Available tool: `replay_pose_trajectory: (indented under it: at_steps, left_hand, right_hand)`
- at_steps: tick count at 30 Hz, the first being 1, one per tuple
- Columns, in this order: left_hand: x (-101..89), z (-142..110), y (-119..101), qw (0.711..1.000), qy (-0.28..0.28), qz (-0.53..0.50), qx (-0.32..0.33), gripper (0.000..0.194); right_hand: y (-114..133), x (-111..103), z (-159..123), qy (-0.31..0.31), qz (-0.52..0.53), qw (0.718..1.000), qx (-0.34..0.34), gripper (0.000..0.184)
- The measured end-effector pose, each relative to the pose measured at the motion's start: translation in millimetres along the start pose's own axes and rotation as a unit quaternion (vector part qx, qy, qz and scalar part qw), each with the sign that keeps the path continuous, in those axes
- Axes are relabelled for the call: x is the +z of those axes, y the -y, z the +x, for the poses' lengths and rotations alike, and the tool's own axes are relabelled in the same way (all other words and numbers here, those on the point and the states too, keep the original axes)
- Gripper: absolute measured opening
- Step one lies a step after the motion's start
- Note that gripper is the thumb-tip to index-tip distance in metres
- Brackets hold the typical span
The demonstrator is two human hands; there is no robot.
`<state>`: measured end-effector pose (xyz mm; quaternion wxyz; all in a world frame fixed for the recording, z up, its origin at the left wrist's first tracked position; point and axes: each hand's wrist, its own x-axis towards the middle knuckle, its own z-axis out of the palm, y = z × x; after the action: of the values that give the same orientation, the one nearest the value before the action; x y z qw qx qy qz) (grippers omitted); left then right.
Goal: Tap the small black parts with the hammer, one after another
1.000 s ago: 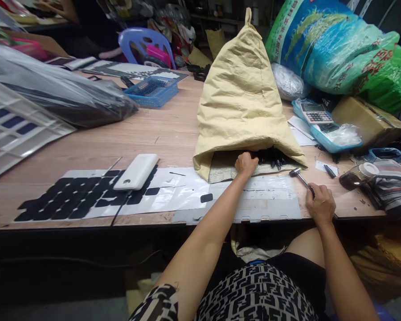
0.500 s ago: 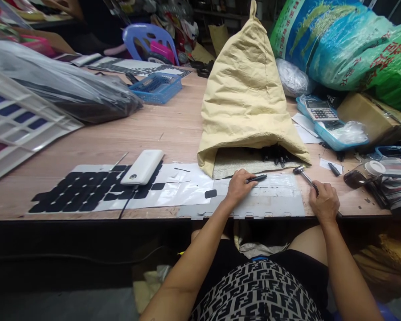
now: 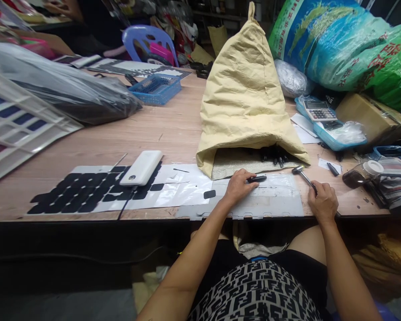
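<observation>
My left hand (image 3: 238,186) is closed on a slim black cylindrical piece (image 3: 257,179), which points right over a grey-white sheet (image 3: 274,203) at the table's front edge. In my right hand (image 3: 323,201) is the handle of a small hammer (image 3: 304,177), its metal head up and to the left, just beyond the sheet's right end. Behind both hands a pale yellow sack (image 3: 245,98) lies with its mouth facing me, and several black pieces (image 3: 279,156) show inside. One black rounded patch (image 3: 209,194) rests left of my left wrist.
To the left, a white power bank (image 3: 142,167) lies on a sheet of black stickers (image 3: 76,187). On the right are a jar with a white lid (image 3: 362,173), a loose black piece (image 3: 333,169) and a calculator (image 3: 319,110) in a blue basket. Another blue basket (image 3: 157,89) stands farther back.
The black piece in my left hand looks slightly turned, now lying more level. Both hands keep their grips in nearly the same place, and the whole view shifts slightly.
</observation>
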<state>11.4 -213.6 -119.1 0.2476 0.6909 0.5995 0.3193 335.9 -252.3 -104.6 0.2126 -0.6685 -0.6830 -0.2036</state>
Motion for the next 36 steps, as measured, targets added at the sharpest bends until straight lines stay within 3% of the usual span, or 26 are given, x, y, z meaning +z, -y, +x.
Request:
replay_pose_trajectory:
  at_steps: [10,28,33,36]
  left_hand:
    - [1.7,-1.5,-2.7,1.000,-0.004,-0.005,0.008,0.018]
    - [6.3,-0.4,-4.8,1.000,0.003,-0.004,0.028,0.016]
    - [4.0,-0.5,-7.7,0.999,0.017,0.007,0.035,0.014]
    - [3.6,-0.5,-8.6,0.999,0.019,0.004,0.036,0.013]
  right_hand:
    - [-1.0,0.4,-0.7,0.006,0.002,1.000,0.002,0.029]
    - [-3.1,4.2,-0.1,0.005,-0.004,1.000,0.007,0.030]
    - [-4.9,0.6,3.0,0.039,0.052,0.998,0.018,0.029]
    - [6.4,-9.7,3.1,0.055,0.145,0.987,0.044,0.028]
